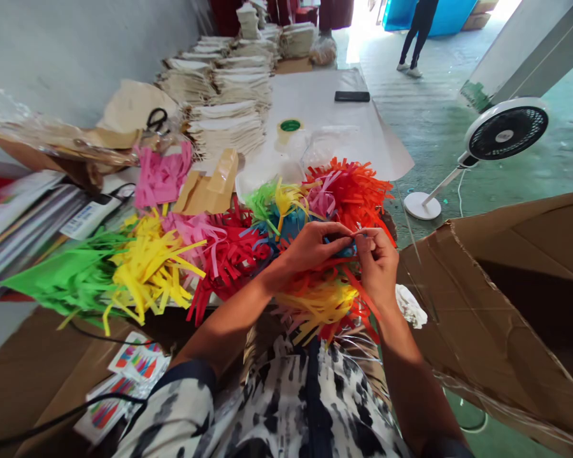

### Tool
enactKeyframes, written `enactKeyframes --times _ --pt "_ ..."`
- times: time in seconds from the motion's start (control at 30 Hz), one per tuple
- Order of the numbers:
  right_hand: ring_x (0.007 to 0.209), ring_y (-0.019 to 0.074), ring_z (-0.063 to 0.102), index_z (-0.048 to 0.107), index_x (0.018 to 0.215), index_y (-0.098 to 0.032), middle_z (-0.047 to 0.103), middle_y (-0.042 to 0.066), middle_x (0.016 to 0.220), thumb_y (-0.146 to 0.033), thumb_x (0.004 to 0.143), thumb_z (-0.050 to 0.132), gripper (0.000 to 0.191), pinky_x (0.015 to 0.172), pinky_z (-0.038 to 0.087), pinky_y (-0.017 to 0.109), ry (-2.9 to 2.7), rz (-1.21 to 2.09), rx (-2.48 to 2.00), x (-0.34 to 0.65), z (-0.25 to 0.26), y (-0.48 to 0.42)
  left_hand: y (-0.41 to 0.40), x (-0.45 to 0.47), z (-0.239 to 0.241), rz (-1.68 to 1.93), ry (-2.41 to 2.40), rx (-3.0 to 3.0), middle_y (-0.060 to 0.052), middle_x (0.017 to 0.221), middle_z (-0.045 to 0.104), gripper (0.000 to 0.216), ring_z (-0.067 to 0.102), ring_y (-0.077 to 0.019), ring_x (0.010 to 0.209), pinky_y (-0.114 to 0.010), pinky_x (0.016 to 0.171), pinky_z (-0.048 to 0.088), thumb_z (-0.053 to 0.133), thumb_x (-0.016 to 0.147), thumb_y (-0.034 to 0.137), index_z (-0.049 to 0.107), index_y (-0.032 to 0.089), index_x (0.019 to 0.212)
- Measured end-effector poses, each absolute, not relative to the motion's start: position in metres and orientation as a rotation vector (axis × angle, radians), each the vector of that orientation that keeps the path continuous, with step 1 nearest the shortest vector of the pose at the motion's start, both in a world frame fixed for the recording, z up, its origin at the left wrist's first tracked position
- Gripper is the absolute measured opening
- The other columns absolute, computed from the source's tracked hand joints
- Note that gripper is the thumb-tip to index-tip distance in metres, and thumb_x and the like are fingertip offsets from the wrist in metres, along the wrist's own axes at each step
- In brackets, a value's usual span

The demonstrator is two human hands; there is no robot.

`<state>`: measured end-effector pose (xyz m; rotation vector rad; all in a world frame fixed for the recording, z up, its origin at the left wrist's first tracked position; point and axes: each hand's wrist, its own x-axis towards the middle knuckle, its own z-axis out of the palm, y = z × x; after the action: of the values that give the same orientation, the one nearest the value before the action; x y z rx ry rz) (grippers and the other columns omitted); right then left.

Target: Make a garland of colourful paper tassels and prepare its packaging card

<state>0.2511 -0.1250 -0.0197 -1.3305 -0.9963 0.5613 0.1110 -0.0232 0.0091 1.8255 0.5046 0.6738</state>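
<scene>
My left hand and my right hand meet in front of me, fingertips together. Both are closed in a pinch on something too small to make out. Orange fringe strips lie just beyond them, and yellow fringe strips hang below, over my lap. Between and behind the hands show blue fringe strips, partly covered. To the left along the table edge are bunches of red fringe, yellow fringe and green fringe. A pink fringe bundle sits farther back.
Stacks of cream cloth pieces line the wall side. A tape roll, a black phone-like object and scissors lie on the table. At right stand an open cardboard box and a fan. A person stands far off.
</scene>
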Motion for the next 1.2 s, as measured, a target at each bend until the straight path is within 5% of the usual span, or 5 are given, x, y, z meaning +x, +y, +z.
enactKeyframes --times 0.1,0.37,0.63,1.0,1.2 --pt "0.071 0.0154 0.052 0.074 0.105 -0.024 0.058 -0.001 0.080 -0.053 0.104 0.059 0.032 0.065 0.041 0.029 -1.037 0.547 -1.321 0.251 -0.019 -0.127 -0.021 0.110 0.011 0.674 0.499 1.833 -0.006 0.098 0.081 0.025 0.071 -0.0174 0.087 -0.028 0.081 0.052 0.074 0.094 0.038 0.081 0.015 0.103" --pt "0.064 0.0154 0.046 0.056 0.126 -0.029 0.041 -0.004 0.078 -0.054 0.106 0.051 0.032 0.059 0.039 0.028 -0.900 0.553 -1.266 0.245 -0.023 -0.126 -0.033 0.114 0.029 1.008 0.871 2.194 -0.003 0.096 0.079 0.007 0.068 -0.0195 0.097 -0.034 0.098 0.050 0.077 0.089 0.019 0.076 0.022 0.095" --pt "0.065 0.0162 0.049 0.049 0.132 -0.030 0.047 -0.005 0.078 -0.041 0.106 0.051 0.029 0.063 0.040 0.032 -1.063 0.494 -1.268 0.240 -0.019 -0.127 -0.025 0.120 0.017 0.934 0.855 1.854 -0.001 0.087 0.074 0.009 0.065 -0.0125 0.076 -0.025 0.073 0.051 0.074 0.088 0.024 0.067 0.018 0.092" --pt "0.068 0.0175 0.058 0.047 0.136 -0.027 0.057 -0.003 0.082 -0.033 0.105 0.051 0.031 0.064 0.041 0.034 -1.128 0.411 -1.408 0.242 -0.024 -0.122 -0.036 0.120 0.019 0.918 0.915 2.104 0.000 0.089 0.073 0.008 0.065 -0.0136 0.078 -0.026 0.075 0.048 0.073 0.089 0.020 0.067 0.020 0.094" --pt "0.057 0.0148 0.048 0.048 0.136 -0.027 0.049 -0.008 0.071 -0.030 0.104 0.052 0.032 0.060 0.037 0.032 -1.114 0.362 -1.454 0.242 -0.023 -0.124 -0.034 0.121 0.016 0.962 0.935 2.076 0.001 0.088 0.073 0.009 0.065 -0.0131 0.077 -0.026 0.075 0.049 0.074 0.089 0.020 0.066 0.020 0.094"
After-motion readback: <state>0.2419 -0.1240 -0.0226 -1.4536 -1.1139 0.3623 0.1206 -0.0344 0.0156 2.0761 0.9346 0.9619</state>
